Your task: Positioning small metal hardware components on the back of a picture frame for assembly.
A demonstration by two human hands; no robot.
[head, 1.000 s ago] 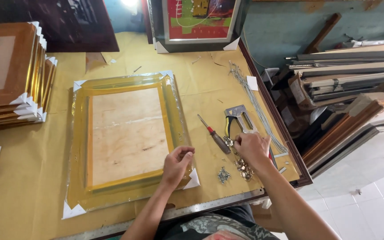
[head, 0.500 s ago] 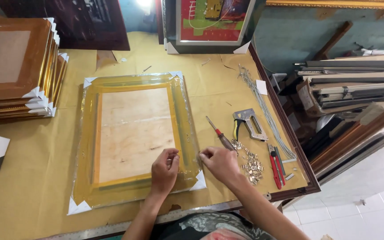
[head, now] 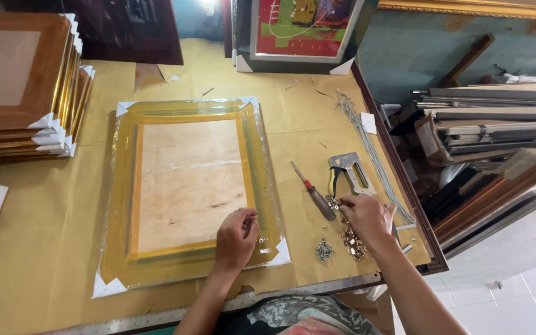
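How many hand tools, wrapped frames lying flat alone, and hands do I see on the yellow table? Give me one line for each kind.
Hand tools: 2, the screwdriver and the staple gun.
Wrapped frames lying flat alone: 1, the wrapped frame under the left hand.
Hands: 2, the left hand and the right hand, which is at the small brass fittings.
Total: 5.

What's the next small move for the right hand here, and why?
Probably pinch one brass hanger from the pile and carry it to the frame back. The right hand is already over the pile, while the left hand rests on the frame's lower right edge.
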